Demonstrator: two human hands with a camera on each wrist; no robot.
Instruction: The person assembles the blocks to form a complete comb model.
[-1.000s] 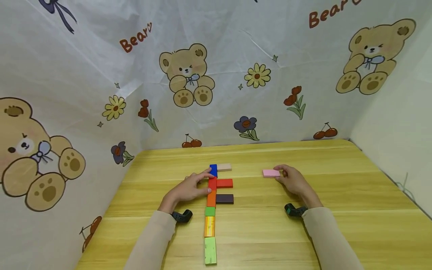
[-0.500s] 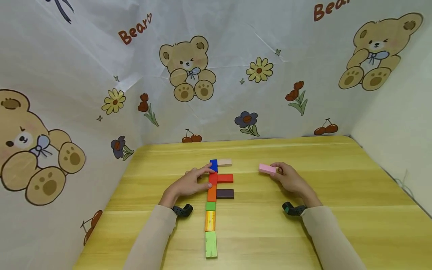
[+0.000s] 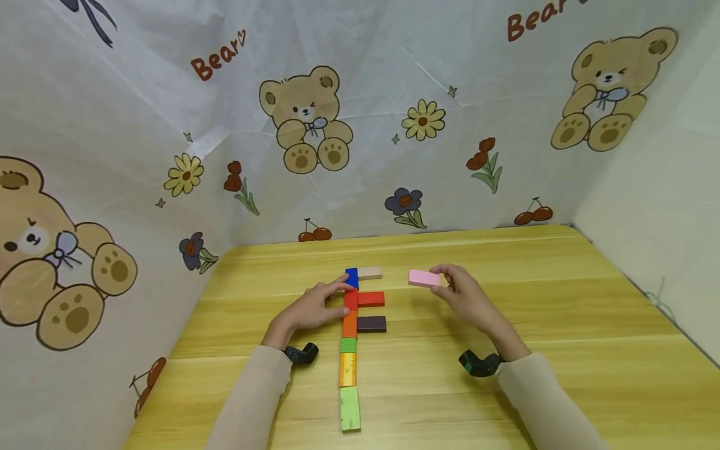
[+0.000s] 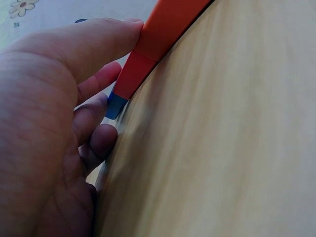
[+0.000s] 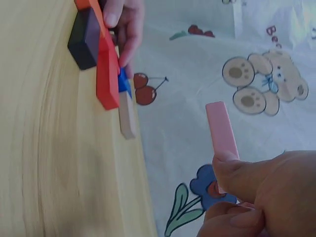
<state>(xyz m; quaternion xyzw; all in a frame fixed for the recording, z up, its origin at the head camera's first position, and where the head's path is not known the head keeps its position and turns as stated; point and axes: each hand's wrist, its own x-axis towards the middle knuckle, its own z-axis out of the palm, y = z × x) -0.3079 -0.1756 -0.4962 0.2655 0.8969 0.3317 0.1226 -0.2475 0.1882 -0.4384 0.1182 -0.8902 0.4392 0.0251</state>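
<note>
My right hand [image 3: 467,301] pinches a pink wooden block [image 3: 424,278] by its right end, between thumb and fingers. In the right wrist view the block's free end points away from the hand. Left of it, a column of blocks runs down the table. My left hand [image 3: 310,306] rests its fingertips along that column's left side. Its thumb touches where the red block [image 3: 351,300] meets the orange block [image 3: 350,325], and a finger reaches the blue block [image 3: 351,278] at the far end. A beige block [image 3: 369,273] adjoins the blue one.
A second red block [image 3: 371,299] and a dark block [image 3: 371,324] jut rightward from the column. Nearer lie a small green block [image 3: 348,345], a yellow-orange block [image 3: 348,370] and a light green block [image 3: 350,409]. A bear-print sheet [image 3: 365,206] borders the wooden table [image 3: 439,400].
My right hand has lifted the pink block and carried it left, nearer the beige block. The left hand stays at the column, and the head view has shifted slightly.
</note>
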